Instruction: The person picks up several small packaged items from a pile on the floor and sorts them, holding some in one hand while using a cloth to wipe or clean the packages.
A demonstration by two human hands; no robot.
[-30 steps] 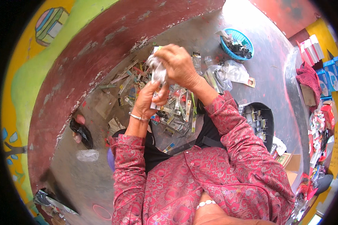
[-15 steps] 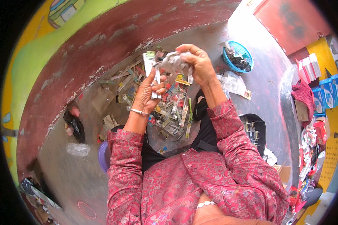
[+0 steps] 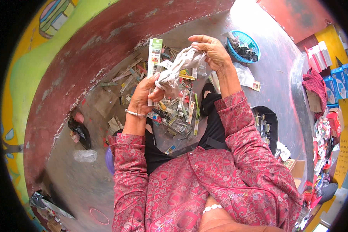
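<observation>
A twisted light grey cloth (image 3: 180, 65) stretches between my two hands over the pile. My right hand (image 3: 215, 53) pinches its upper right end between thumb and fingers. My left hand (image 3: 144, 94) is closed round a long, narrow white package (image 3: 155, 55) with a green top, which stands roughly upright. The cloth's lower end hangs against the left fingers, and whether they grip it too is hard to make out. Below both hands lies a heap of small narrow packages (image 3: 178, 106) in mixed colours, spread on the floor between my legs.
A blue plastic basket (image 3: 253, 38) with dark and grey cloths stands at the upper right. White plastic bags (image 3: 243, 77) lie near it. A black case (image 3: 273, 127) sits by my right leg, a purple rounded thing (image 3: 110, 160) by my left. A black bag (image 3: 80, 133) lies farther left.
The cloth was bunched up and is now drawn out longer. My right hand has moved up and to the right. The white package now shows more of its length above my left hand.
</observation>
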